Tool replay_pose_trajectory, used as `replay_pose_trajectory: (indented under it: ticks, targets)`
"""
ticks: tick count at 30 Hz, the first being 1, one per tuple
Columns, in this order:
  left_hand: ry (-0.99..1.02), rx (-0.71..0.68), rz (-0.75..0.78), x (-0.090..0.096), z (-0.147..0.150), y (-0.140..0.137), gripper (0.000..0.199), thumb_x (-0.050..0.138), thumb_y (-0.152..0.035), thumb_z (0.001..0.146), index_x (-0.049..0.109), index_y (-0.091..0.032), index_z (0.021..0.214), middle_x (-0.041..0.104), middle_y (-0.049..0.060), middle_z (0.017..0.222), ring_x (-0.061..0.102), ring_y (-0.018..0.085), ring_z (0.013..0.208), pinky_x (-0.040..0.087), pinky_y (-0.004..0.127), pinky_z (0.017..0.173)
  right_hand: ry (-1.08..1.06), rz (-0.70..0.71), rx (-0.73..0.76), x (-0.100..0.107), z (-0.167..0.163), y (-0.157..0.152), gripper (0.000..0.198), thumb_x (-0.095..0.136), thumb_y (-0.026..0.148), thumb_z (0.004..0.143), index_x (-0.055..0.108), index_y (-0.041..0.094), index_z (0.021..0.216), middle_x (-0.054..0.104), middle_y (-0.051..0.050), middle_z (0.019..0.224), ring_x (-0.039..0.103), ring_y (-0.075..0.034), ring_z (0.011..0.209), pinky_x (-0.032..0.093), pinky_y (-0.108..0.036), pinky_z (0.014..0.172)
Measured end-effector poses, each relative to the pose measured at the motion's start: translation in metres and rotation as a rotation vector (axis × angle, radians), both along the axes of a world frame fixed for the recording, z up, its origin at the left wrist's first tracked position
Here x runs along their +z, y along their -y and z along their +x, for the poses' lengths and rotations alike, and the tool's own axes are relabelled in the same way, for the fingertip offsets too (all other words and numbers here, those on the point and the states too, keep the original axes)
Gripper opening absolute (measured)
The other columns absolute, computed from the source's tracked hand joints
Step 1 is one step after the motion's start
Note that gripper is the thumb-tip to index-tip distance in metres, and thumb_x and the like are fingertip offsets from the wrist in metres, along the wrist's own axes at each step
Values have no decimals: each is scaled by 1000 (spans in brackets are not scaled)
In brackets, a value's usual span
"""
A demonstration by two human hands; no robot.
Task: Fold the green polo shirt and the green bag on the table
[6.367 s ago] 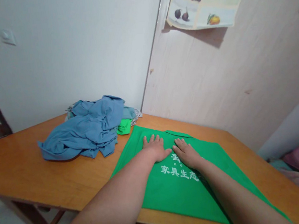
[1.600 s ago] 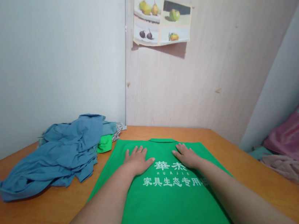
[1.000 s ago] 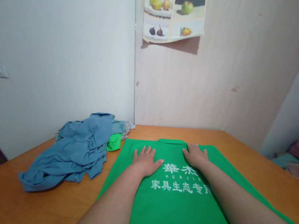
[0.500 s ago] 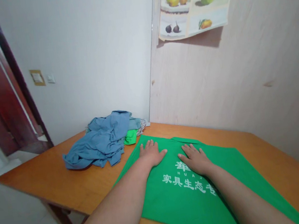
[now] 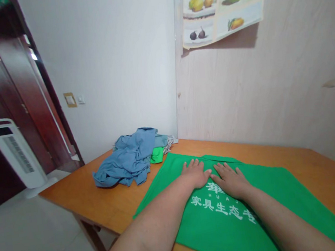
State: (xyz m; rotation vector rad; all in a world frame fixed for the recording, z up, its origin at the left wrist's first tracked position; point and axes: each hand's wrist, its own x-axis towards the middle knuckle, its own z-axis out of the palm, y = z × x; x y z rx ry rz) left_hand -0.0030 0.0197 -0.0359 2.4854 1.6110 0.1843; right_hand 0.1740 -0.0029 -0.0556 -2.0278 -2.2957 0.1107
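A green shirt (image 5: 212, 234) with white printed characters lies spread on the wooden table, its collar edge (image 5: 221, 158) toward the wall. My left hand (image 5: 196, 174) rests flat on the upper part of the shirt, fingers stretched out. Close beside it, my right hand (image 5: 230, 179) also lies flat on the cloth, covering part of the print. The two thumbs almost meet. Neither hand grips the fabric. The right forearm hides some of the lettering.
A heap of crumpled blue clothes (image 5: 128, 157) lies left of the shirt, with a bright green piece (image 5: 157, 155) at its side. The wooden table (image 5: 74, 191) meets the walls behind. A white tower fan (image 5: 20, 155) stands on the floor at left.
My left hand has slid right across the shirt, closer to my right hand. The view has turned left, so more of the door and the fan shows.
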Motion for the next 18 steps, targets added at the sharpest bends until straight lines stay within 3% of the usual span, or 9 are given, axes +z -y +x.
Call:
replay_pose_trajectory:
  ticks: [9, 18]
  targets:
    - [-45, 100, 5, 3, -42, -14, 98, 11, -81, 84, 24, -14, 155, 16, 13, 162, 10, 32, 149, 10, 52, 119, -5, 28, 8, -1, 1, 1, 75, 22, 65, 93, 30, 22, 154, 24, -5, 161, 12, -29, 149, 9, -59, 117]
    - [-64, 121, 0, 7, -76, -10, 94, 11, -81, 85, 24, -21, 155, 16, 8, 163, 9, 32, 150, 12, 52, 118, -11, 28, 10, -3, 2, 0, 76, 21, 66, 93, 30, 22, 154, 25, -5, 161, 12, -29, 149, 10, -59, 117]
